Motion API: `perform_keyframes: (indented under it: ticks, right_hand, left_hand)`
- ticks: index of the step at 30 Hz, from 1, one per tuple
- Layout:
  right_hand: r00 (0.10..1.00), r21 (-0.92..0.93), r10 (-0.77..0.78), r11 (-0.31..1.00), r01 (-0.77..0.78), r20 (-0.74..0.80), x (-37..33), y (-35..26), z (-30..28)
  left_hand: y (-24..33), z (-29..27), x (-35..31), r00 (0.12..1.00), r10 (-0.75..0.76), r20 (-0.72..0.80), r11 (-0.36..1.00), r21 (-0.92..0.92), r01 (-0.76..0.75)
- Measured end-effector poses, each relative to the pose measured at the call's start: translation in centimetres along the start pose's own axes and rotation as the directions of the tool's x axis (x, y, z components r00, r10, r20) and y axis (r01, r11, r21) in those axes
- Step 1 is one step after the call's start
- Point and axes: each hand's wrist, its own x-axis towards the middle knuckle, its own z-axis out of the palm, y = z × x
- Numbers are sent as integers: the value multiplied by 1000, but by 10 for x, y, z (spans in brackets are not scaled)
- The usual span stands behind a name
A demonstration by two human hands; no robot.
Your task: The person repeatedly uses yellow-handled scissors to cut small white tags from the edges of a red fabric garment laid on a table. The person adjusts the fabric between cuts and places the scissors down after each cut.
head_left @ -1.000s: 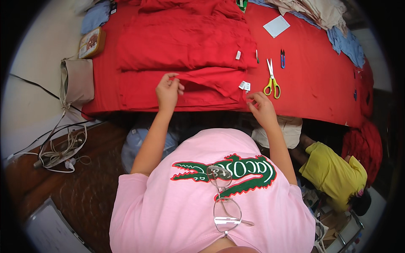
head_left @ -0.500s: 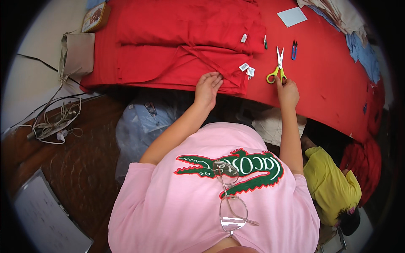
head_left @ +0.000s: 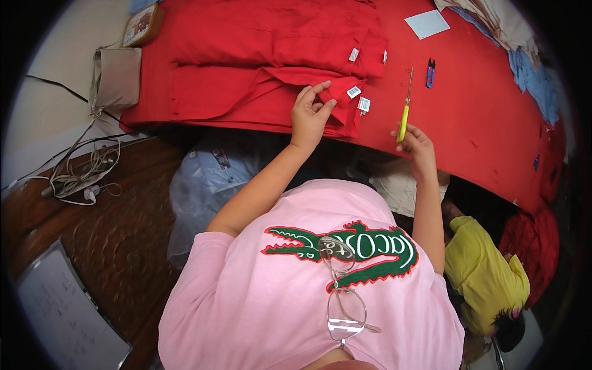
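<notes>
My left hand rests at the near edge of a folded red garment, its thumb and index finger apart beside a lifted flap of the cloth. White barcode tags lie at the garment's right end, just right of these fingers. My right hand is closed on a pair of scissors with yellow-green handles. The scissors are turned edge-on above the table's near edge, blades pointing away from me. Past them lie small blue thread snips on the red cloth.
More folded red garments lie behind. A white paper is at the far right, near blue and beige cloth. A beige pouch and tin sit left. Cables lie on the floor. Someone in yellow crouches at right.
My right hand has lifted the scissors off the table, drawn them nearer and turned them edge-on. My left hand has shifted slightly right and away, and its thumb and index finger have spread.
</notes>
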Motion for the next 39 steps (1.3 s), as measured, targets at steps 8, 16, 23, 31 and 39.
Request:
perform_keyframes:
  ticks: [8,16,23,31,39]
  right_hand:
    - [843,-853,-441,264,450,308,-17,-13,73]
    - [807,-811,-440,247,530,394,-3,-8,79]
    - [826,-792,-386,298,532,410,5,-5,85]
    - [881,-742,-316,480,468,352,6,7,80]
    - [865,-774,-345,405,487,364,1,-3,85]
  left_hand:
    - [-6,-9,6,996,88,34,996,29,-89]
    - [2,-10,3,994,56,95,998,-37,-53]
    - [0,-13,4,995,53,89,998,-42,-50]
    - [-4,-12,-1,998,54,31,999,6,-54]
    - [-10,-12,2,999,2,49,994,-107,3]
